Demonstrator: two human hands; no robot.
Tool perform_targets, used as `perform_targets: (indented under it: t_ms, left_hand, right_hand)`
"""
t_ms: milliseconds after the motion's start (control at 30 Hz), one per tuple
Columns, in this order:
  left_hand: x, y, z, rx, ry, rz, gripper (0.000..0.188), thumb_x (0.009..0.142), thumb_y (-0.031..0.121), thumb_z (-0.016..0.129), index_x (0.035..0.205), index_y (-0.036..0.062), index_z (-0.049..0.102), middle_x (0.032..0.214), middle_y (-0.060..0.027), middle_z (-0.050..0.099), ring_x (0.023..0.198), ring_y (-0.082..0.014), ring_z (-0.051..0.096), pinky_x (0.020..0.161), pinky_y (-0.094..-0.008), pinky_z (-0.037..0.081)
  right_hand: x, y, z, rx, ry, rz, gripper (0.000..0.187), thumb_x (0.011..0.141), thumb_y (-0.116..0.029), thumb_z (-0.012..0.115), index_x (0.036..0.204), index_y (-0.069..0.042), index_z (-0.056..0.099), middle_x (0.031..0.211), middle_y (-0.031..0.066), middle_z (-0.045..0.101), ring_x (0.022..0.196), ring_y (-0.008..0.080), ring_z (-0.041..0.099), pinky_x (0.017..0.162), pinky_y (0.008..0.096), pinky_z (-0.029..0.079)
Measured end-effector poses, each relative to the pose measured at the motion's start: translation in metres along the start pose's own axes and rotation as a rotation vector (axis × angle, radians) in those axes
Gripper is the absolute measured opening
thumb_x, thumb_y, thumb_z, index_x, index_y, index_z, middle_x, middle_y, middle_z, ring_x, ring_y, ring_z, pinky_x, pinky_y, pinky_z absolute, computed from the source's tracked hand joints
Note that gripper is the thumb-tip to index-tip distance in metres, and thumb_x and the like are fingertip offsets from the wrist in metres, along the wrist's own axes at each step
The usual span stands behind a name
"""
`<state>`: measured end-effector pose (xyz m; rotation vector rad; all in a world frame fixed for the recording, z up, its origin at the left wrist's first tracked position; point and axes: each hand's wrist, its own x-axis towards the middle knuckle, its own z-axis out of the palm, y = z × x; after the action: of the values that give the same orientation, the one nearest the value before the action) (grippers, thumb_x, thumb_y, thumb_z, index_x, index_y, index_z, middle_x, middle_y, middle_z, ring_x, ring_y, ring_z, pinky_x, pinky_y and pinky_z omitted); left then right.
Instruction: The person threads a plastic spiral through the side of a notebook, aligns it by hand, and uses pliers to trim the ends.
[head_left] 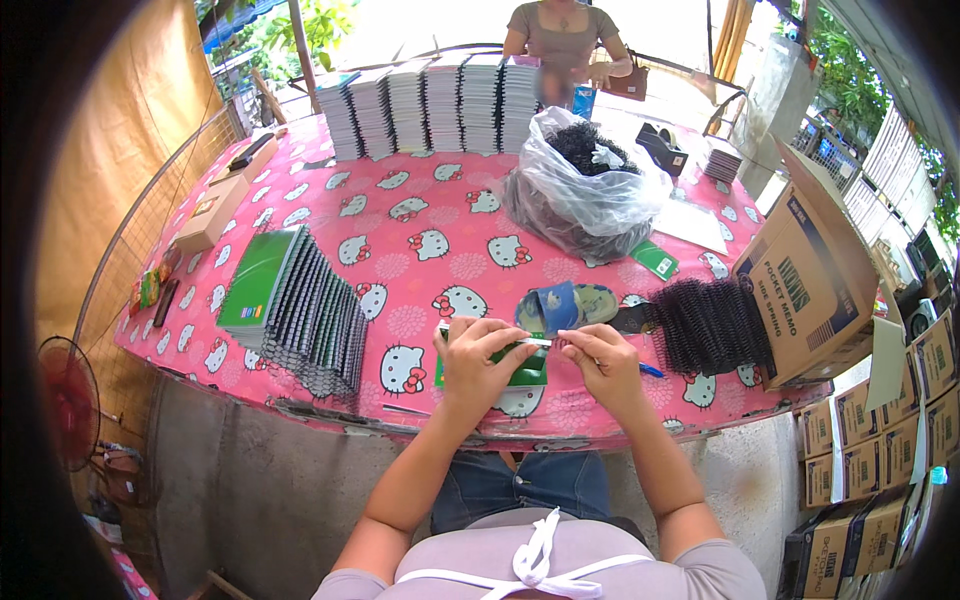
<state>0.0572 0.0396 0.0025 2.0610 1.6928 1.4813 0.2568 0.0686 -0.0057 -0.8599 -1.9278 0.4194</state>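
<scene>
we have a broad desk before us, covered in glossy pink cloth printed with white cat faces and red bows. a tan hanging sheet closes the left side, a grey concrete floor lies below, and printed brown cartons are piled at our right. across the desk stands a person in a brown short-sleeved top, by a long row of tall wire-bound notebook stacks. a clear plastic bag of black coils sits nearer, with a heap of loose black plastic coils beside an open brown cardboard box. a leaning stack of green-covered notebooks stands at our left.

the small green-covered booklet is at the near edge of the desk, mostly under our left hand; its long axis seems to run left to right. a narrow white strip lies the same way, pointing from our left fingers toward our right hand.

the booklet looks bright green, darker where shaded — much of it is hidden. as for our hands, the left pinches the strip; the right has thumb and forefinger drawn close together — we cannot tell whether they grip anything.
</scene>
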Motion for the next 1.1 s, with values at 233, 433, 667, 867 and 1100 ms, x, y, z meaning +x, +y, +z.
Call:
perform_targets:
  t_ms: [233,433,667,867,1100]
  left_hand:
    - [0.0,0.004,-0.001,0.004,-0.002,-0.01,0.02,0.072,0.036,0.077,0.081,0.0184,0.075,0.084,0.0044,0.067,0.092,-0.0161,0.054,0.089,-0.0446,0.028]
    - [-0.001,0.004,-0.001,0.01,0.005,-0.008,0.019,0.072,0.034,0.077,0.084,0.0192,0.075,0.084,0.0046,0.067,0.092,-0.0158,0.054,0.089,-0.0438,0.028]
    - [-0.004,0.001,-0.001,0.044,-0.008,-0.005,0.021,0.069,0.031,0.078,0.087,0.0209,0.074,0.084,0.0051,0.067,0.091,-0.0159,0.055,0.089,-0.0447,0.029]
    - [-0.003,0.001,-0.001,0.055,-0.001,0.023,0.019,0.07,0.03,0.078,0.086,0.0211,0.074,0.085,0.005,0.067,0.089,-0.0151,0.056,0.088,-0.0444,0.03]
    - [-0.004,-0.001,-0.004,0.051,-0.013,0.03,0.02,0.071,0.03,0.077,0.089,0.0216,0.074,0.085,0.0046,0.068,0.089,-0.015,0.056,0.088,-0.0431,0.03]
  right_hand:
    - [0.016,-0.012,-0.004,0.081,-0.032,0.1,0.019,0.074,-0.001,0.073,0.092,-0.002,0.068,0.086,0.0062,0.061,0.073,0.0129,0.06,0.062,0.0251,0.047]
    - [0.025,-0.006,-0.011,0.298,-0.327,0.409,0.017,0.076,-0.005,0.073,0.09,-0.002,0.065,0.087,0.0044,0.06,0.073,0.0098,0.056,0.063,0.0247,0.045]
    - [0.025,-0.024,-0.003,-0.131,-0.208,0.009,0.017,0.085,-0.019,0.064,0.093,-0.006,0.058,0.084,0.0099,0.057,0.077,0.0304,0.06,0.062,0.0394,0.048]
    - [0.028,-0.037,0.002,-0.249,-0.184,-0.007,0.013,0.084,-0.017,0.064,0.09,-0.007,0.057,0.082,0.0086,0.054,0.077,0.0303,0.06,0.062,0.0416,0.048]
    - [0.034,-0.047,0.004,-0.273,-0.182,0.015,0.016,0.084,-0.02,0.064,0.088,-0.006,0.057,0.082,0.0095,0.054,0.079,0.0305,0.06,0.062,0.0412,0.049]
